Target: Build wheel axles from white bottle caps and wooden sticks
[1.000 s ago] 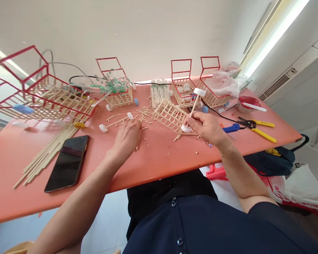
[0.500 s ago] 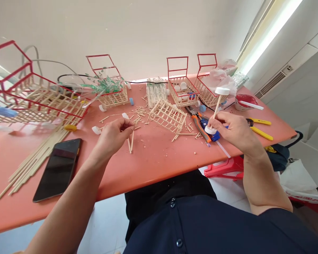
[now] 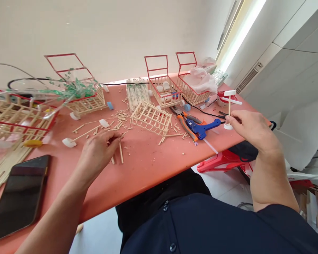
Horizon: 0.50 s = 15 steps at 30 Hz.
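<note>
My right hand (image 3: 254,130), raised over the table's right end, pinches a wheel axle (image 3: 229,106), a wooden stick with a white cap at each end. It is held upright. My left hand (image 3: 102,150) is low over the table, its fingers closed together; what they hold, if anything, is hidden. Short wooden sticks (image 3: 121,153) lie just below those fingers. Beyond the left hand rests another capped axle (image 3: 87,133). A small slatted wooden basket frame (image 3: 152,118) lies between my hands. Left of my right hand is a blue glue gun (image 3: 201,128).
Pliers with orange handles (image 3: 188,127) lie beside the glue gun. Toy carts with red handles (image 3: 163,91) line the back. A black phone (image 3: 19,197), long sticks (image 3: 7,165) and a yellow cap (image 3: 33,143) are at left. A red-stained cup (image 3: 225,98) stands at right.
My right hand has carried the axle rightward, away from the glue gun, which now shows fully. My left hand stays low near the short sticks. The view has turned to the right.
</note>
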Motion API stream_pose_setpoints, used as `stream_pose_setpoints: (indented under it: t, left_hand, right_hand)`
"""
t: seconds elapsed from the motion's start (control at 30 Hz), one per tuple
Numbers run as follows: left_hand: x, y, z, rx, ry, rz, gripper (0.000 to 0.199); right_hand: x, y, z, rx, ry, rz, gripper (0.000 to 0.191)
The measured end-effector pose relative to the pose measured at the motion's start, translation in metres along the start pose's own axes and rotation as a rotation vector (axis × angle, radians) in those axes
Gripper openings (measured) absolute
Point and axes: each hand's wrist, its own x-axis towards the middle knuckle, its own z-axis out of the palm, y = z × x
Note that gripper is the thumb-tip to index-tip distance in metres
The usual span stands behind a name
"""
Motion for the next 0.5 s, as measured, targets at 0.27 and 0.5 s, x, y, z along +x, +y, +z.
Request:
stream_pose_setpoints:
  t: [0.27,0.5]
  left_hand:
    - [0.002,0.006,0.003,0.025,-0.041,0.020,0.018]
    - [0.005,-0.002,0.013,0.049,-0.002,0.060,0.019]
  right_hand:
    - [0.063,-0.095,-0.014,0.131,-0.074,-0.413,0.039]
    - [0.181,-0.211,0.040,0.141,-0.113,-0.653,0.041]
